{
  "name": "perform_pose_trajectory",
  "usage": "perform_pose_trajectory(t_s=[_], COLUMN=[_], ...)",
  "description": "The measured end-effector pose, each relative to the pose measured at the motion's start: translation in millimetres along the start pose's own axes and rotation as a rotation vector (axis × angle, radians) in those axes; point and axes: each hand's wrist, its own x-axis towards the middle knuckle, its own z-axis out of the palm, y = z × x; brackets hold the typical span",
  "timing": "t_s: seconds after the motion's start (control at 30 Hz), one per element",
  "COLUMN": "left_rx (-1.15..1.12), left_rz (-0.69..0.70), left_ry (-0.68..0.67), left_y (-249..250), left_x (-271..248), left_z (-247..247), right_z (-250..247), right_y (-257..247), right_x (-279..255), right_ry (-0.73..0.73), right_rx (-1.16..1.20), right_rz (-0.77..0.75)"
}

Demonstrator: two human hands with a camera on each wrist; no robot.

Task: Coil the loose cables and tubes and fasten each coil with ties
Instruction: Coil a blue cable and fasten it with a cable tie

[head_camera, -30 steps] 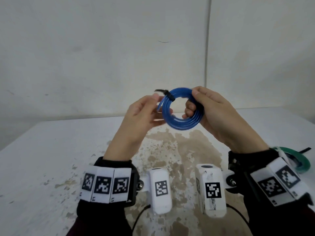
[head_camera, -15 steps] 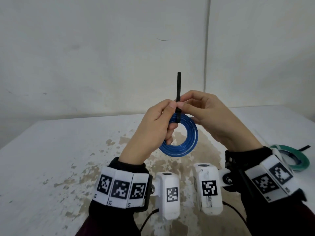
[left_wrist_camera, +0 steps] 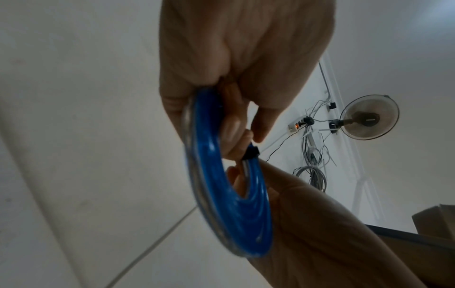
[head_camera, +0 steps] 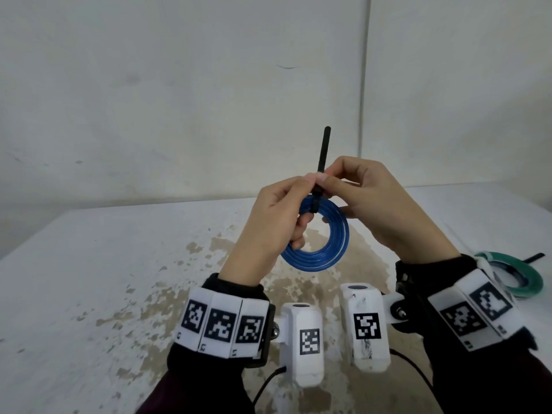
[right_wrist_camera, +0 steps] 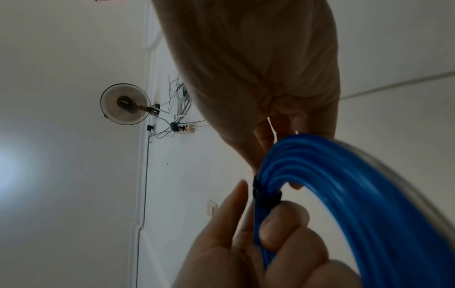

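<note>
Blue tube coil (head_camera: 322, 243) hanging in air above stained table (head_camera: 89, 279), centre; left hand (head_camera: 268, 225) curling fingers round coil's left rim; black tie (head_camera: 321, 162) sticking up, right hand (head_camera: 367, 201) pinching it at coil top; green coil (head_camera: 519, 273) lying far right; risk: pinch slipping, tie loosening, loops springing apart

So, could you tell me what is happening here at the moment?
A person is fastening a coil of blue tubing with a black tie, held up above the white table. The left hand grips the coil beside the tie, while the right hand pinches the tie, whose tail points upward. A green coil, already tied, lies on the table.
</note>
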Motion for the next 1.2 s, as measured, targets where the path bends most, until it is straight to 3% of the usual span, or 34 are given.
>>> perform_pose_trajectory(t_s=[0.17,0.27,0.37,0.53,0.67,0.83,1.07,1.2], left_rx=[0.179,0.239,0.058,-0.366,-0.291,-0.431,-0.536,-0.611], left_rz=[0.067,0.028,-0.053,-0.053,-0.174,-0.245,-0.453,-0.545], left_ry=[0.030,0.009,-0.033,0.011,-0.037,0.137,0.154,0.143], left_y=[-9,-17,-21,-29,-54,-89,-118,-128], left_x=[2,3,4,18,26,24,25,27], left_z=[-1,2,18,61,98,116,121,116], right_z=[3,5,-13,-72,-121,-189,-211,-209], right_y=[6,15,11,12,39,74,112,128], right_x=[2,-4,-13,-49,-75,-94,-110,-113], right_ry=[0.077,0.073,0.001,-0.123,0.147,0.544,0.788,0.838], right_rx=[-0.061,-0.140,-0.198,-0.097,-0.088,-0.062,0.117,-0.001], right_rz=[-0.021,0.015,0.091,0.234,0.302,0.424,0.526,0.554])
